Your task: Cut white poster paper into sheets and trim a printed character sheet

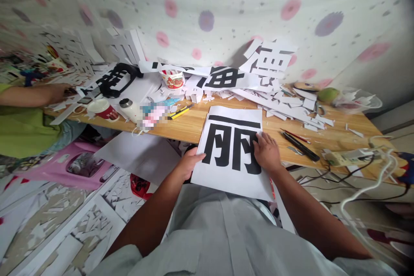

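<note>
A white sheet (220,175) printed with a large black character lies partly on the wooden table (190,127) and juts over its front edge. My left hand (190,163) grips the sheet's left edge, thumb on top and fingers underneath. On the right edge rests my right hand (268,152), its fingers lying over the paper beside the black strokes. To the right of it are a black pen-like tool (300,146) and a thin red pencil (296,136). A yellow cutter (180,112) lies left of the sheet.
Paper scraps (284,103) and cut characters line the back. At left stand a paper bowl (173,79), a red-white cup (103,110) and a bottle (128,109). Another person's arm (35,95) reaches in beside a pink stool (77,166). A power strip (347,157) with cables is at right.
</note>
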Available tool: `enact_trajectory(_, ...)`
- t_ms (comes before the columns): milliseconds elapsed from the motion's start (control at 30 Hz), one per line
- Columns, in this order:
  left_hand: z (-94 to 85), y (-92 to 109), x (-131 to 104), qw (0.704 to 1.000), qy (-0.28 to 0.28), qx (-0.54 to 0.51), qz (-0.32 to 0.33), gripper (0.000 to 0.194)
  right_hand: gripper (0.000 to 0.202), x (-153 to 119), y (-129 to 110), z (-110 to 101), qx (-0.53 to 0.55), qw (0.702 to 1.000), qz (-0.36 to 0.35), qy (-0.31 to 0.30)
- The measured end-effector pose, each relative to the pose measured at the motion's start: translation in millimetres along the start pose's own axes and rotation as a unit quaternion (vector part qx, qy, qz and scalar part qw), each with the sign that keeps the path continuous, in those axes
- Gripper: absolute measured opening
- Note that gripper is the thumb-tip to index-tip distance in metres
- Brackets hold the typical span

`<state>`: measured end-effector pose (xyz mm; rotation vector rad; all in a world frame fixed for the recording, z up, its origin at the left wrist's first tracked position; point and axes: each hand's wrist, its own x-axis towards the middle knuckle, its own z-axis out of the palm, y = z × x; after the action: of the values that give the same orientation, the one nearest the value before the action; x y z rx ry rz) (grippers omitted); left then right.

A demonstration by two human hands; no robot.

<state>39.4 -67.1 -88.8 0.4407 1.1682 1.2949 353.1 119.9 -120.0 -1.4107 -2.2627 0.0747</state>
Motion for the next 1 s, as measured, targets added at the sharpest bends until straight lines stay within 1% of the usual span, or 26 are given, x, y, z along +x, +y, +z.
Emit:
enact_trajectory(133,2.2,-3.5,-5.3,0.999,0.005,0.001,0.037,0.061,0.052,-2.7,0.0,-1.7,0.051,0.999,0.005,0.014)
enact_trajectory(200,2.1,-3.1,-9.9,0.998,-0.001,0.005,0.058,0.062,0.057,-3.2,-1.6,-4.9,0.119,0.992,0.022,0.032)
enact_trajectory(267,1.6,-1.2,-14.8,0.997,-0.011,0.007,0.077,0.063,0.065,-0.9,-5.3,-11.3,0.225,0.971,0.068,0.052)
enact_trajectory(300,1.3,0.3,-16.8,0.996,-0.009,0.011,0.085,0.062,0.068,1.8,-7.9,-15.9,0.293,0.95,0.095,0.056)
enact_trajectory(333,1.0,1.9,-18.3,0.996,-0.008,0.014,0.092,0.06,0.072,5.6,-10.9,-21.3,0.369,0.92,0.118,0.059)
enact_trajectory(400,0.8,5.6,-19.7,0.994,-0.014,0.017,0.103,0.059,0.08,16.2,-17.3,-34.5,0.504,0.851,0.144,0.042)
enact_trajectory(467,1.2,9.4,-19.4,0.993,-0.018,0.021,0.114,0.061,0.085,29.7,-22.9,-49.8,0.594,0.789,0.156,0.021)
enact_trajectory(500,1.6,11.2,-19.1,0.993,-0.019,0.023,0.116,0.061,0.086,37.1,-24.9,-57.7,0.622,0.766,0.159,0.019)
enact_trajectory(567,2.6,14.3,-18.7,0.993,-0.026,0.023,0.115,0.063,0.085,52.9,-26.9,-73.3,0.657,0.737,0.154,0.035)
enact_trajectory(600,3.1,15.7,-18.5,0.993,-0.032,0.024,0.112,0.063,0.083,61.0,-26.7,-80.9,0.666,0.73,0.146,0.05)
enact_trajectory(667,4.1,18.7,-17.5,0.993,-0.037,0.029,0.109,0.064,0.078,77.4,-24.1,-95.8,0.667,0.73,0.127,0.078)
enact_trajectory(767,6.3,26.4,-11.6,0.991,-0.037,0.046,0.119,0.063,0.07,100.2,-18.0,-118.7,0.646,0.749,0.107,0.106)
enact_trajectory(833,9.0,35.7,-3.6,0.988,-0.04,0.056,0.138,0.061,0.065,113.8,-16.0,-134.6,0.643,0.752,0.089,0.117)
enact_trajectory(900,13.2,48.3,6.9,0.984,-0.049,0.062,0.161,0.06,0.06,125.9,-17.8,-150.3,0.652,0.744,0.063,0.131)
enact_trajectory(1000,21.3,69.8,24.6,0.977,-0.061,0.073,0.188,0.061,0.053,140.9,-27.0,-171.0,0.664,0.726,0.022,0.178)
